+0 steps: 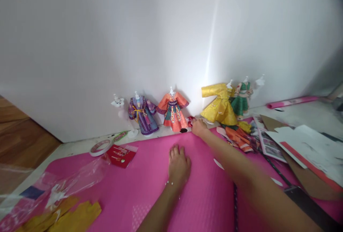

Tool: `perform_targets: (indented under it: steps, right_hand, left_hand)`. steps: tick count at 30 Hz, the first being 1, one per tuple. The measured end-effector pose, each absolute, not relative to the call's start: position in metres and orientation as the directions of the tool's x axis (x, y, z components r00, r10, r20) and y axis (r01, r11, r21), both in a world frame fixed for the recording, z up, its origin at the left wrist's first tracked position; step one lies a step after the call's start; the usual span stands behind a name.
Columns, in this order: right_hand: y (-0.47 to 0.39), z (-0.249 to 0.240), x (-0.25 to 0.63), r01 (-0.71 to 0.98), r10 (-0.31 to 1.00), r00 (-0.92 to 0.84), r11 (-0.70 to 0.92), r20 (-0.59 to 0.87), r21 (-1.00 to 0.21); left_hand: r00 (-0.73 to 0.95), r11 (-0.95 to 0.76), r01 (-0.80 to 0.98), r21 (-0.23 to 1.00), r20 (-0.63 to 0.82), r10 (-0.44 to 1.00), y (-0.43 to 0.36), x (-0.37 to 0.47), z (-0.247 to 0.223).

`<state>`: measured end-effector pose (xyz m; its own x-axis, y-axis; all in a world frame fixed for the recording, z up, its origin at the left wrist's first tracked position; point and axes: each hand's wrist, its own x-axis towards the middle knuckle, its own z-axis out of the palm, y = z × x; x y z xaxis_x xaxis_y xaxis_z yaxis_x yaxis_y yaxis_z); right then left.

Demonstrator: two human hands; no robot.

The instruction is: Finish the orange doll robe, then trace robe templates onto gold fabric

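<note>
My left hand [178, 164] lies palm down on the pink mat [150, 174], fingers apart and holding nothing. Farther off, my right hand [199, 127] is closed around a small piece of red cloth [190, 120] at the mat's back edge. Just left of that cloth, a doll-sized orange dress [173, 108] stands on a white form against the wall. Beside it is a purple robe [143, 114] on another form. To the right of my right hand stand a yellow dress [221, 103] and a green outfit [242, 99].
A tape roll [100, 148] and a red card [122, 156] lie at the left, with clear plastic and yellow cloth [77, 217] nearer. Orange cloth pieces [238, 138], papers [308, 149], a dark flat object [308, 203] and a pink roll [292, 102] are at the right.
</note>
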<state>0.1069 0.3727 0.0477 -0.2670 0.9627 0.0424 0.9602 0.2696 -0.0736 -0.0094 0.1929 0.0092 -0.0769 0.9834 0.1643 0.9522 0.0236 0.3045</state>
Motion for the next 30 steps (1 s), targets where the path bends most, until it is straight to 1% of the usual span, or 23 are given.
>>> perform_targets:
  steps: [3,6,10,12,15,17,19,21,25,30]
  right_hand:
    - [0.368,0.05,0.105,0.96,0.962,-0.26,0.267,0.085,-0.081]
    - [0.356,0.054,0.098,0.947,0.949,-0.293,0.305,0.121,-0.099]
    - [0.325,0.071,0.113,0.932,0.931,-0.295,0.329,0.215,-0.149]
    - [0.317,0.094,0.146,0.937,0.93,-0.229,0.291,0.289,-0.192]
    - [0.334,0.144,0.216,0.947,0.891,-0.004,0.15,0.454,-0.286]
    - [0.361,0.179,0.257,0.933,0.854,0.125,0.071,0.504,-0.352]
    - [0.394,0.203,0.282,0.917,0.837,0.176,0.053,0.518,-0.396]
    - [0.421,0.215,0.289,0.907,0.849,0.17,0.064,0.501,-0.417]
    - [0.447,0.216,0.276,0.905,0.882,0.128,0.082,0.453,-0.416]
    - [0.446,0.219,0.251,0.91,0.886,0.033,0.165,0.462,-0.381]
  left_hand:
    - [-0.073,0.024,0.956,0.292,0.156,0.985,0.193,-0.01,0.011]
    - [-0.068,0.023,0.959,0.283,0.15,0.986,0.193,-0.01,0.012]
    - [-0.058,0.017,0.963,0.267,0.149,0.987,0.194,-0.012,0.011]
    - [-0.058,0.018,0.965,0.262,0.146,0.988,0.195,-0.012,0.01]
    - [-0.06,0.02,0.966,0.258,0.146,0.988,0.196,-0.013,0.007]
    - [-0.059,0.019,0.967,0.255,0.149,0.987,0.196,-0.013,0.006]
    - [-0.058,0.02,0.968,0.249,0.147,0.987,0.195,-0.013,0.007]
    - [-0.06,0.024,0.97,0.24,0.143,0.988,0.194,-0.013,0.008]
    - [-0.057,0.025,0.975,0.221,0.142,0.988,0.193,-0.012,0.01]
    - [-0.058,0.03,0.978,0.207,0.133,0.989,0.194,-0.011,0.011]
